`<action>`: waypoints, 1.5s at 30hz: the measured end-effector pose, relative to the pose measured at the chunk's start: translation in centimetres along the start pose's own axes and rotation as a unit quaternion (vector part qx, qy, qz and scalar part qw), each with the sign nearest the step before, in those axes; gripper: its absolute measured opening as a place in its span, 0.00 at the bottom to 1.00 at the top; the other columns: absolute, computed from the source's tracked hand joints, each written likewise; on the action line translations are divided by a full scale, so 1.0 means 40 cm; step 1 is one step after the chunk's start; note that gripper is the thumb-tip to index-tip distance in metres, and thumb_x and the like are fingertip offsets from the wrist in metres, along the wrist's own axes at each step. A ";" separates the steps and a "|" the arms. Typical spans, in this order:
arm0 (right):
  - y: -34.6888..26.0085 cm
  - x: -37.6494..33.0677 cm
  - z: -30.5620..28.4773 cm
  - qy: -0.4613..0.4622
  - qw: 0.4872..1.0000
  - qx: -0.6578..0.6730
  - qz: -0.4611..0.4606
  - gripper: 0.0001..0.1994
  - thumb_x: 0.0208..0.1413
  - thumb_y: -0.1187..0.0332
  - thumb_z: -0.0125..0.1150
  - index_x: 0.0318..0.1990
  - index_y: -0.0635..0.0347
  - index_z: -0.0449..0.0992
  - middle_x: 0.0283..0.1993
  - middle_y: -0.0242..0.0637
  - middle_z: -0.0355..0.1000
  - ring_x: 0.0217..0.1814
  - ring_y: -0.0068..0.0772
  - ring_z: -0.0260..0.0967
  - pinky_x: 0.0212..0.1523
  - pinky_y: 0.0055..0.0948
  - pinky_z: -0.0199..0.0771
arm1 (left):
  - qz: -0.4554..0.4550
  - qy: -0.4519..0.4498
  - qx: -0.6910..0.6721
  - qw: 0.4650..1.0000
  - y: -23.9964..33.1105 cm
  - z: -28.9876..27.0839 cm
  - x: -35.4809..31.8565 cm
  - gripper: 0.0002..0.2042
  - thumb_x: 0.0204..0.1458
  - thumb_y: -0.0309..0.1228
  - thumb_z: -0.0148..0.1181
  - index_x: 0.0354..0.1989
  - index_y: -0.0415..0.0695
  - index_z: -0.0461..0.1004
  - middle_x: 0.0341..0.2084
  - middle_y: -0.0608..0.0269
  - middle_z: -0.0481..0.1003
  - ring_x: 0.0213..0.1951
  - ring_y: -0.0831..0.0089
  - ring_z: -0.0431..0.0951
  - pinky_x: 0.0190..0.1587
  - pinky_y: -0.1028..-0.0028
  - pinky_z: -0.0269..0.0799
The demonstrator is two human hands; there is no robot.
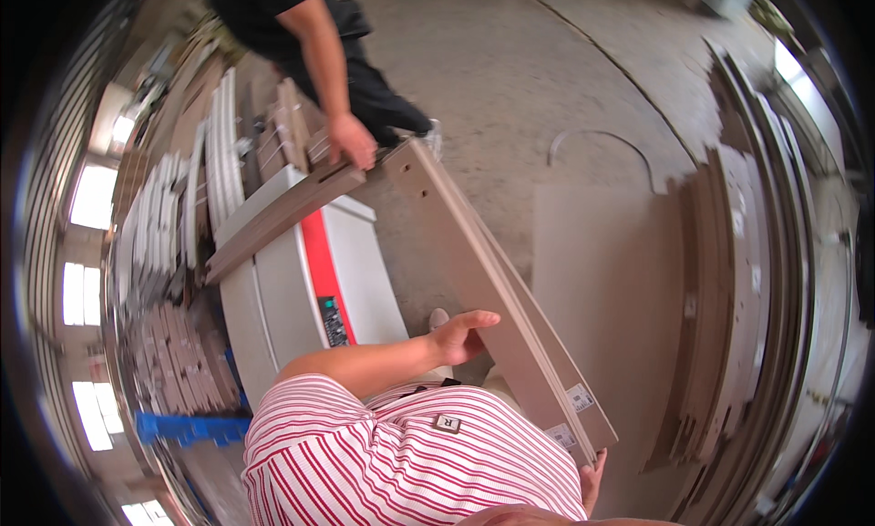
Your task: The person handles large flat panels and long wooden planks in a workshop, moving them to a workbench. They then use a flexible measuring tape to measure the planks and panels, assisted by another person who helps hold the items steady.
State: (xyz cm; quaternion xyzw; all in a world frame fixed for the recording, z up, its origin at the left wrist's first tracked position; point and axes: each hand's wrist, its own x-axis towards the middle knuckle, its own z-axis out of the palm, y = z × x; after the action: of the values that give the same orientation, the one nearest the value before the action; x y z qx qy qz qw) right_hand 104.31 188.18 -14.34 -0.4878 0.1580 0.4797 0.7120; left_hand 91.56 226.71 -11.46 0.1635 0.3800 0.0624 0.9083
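Note:
Two long beige-brown boards (474,262) lean together in front of me, running from the far middle down toward my right side. Two holes show near the far end of the left one, and labels are stuck near the close ends. My right hand (592,482) is closed round the near bottom corner of the boards, most of it hidden by my body. My left hand (462,337) is beside the left board's face, fingers stretched out; whether it presses on the board I cannot tell.
A co-worker's hand (351,141) touches a brown board (283,223) lying across a white machine (365,262) with a red stripe and control panel. Stacked panels (182,344) line the left, and more panels (720,307) stand at the right. A hose (602,132) lies on the floor.

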 end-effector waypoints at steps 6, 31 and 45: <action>-0.027 0.262 0.329 -0.167 0.965 -0.201 0.001 0.46 0.33 0.58 0.68 0.61 0.59 0.50 0.56 0.39 0.58 0.56 0.37 0.59 0.53 0.34 0.61 | 0.226 0.100 -0.193 0.950 0.117 -0.259 -0.294 0.22 0.41 0.37 0.63 0.46 0.47 0.68 0.40 0.65 0.72 0.46 0.68 0.70 0.53 0.67 0.61; 0.678 0.613 1.595 -0.265 0.872 -0.284 0.299 0.30 0.52 0.54 0.57 0.57 0.59 0.54 0.48 0.44 0.63 0.38 0.45 0.71 0.36 0.36 0.77 | 0.430 0.623 -0.062 0.650 0.688 -1.589 -0.508 0.33 0.53 0.50 0.51 0.58 0.37 0.56 0.50 0.54 0.66 0.48 0.64 0.66 0.47 0.71 0.61; 0.105 0.524 0.229 0.270 0.777 -0.564 -0.080 0.19 0.41 0.60 0.61 0.38 0.63 0.72 0.36 0.46 0.72 0.43 0.46 0.69 0.44 0.39 0.69 | 0.328 0.483 0.365 0.725 0.355 -0.880 -0.320 0.27 0.51 0.34 0.52 0.57 0.39 0.51 0.45 0.58 0.62 0.45 0.67 0.65 0.43 0.66 0.64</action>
State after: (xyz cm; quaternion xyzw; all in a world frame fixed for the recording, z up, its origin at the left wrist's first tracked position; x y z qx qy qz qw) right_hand 108.85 207.31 -26.80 -0.9221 0.0054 0.2734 0.2737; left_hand 57.70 245.78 -21.12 0.5447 0.6836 0.2833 0.3946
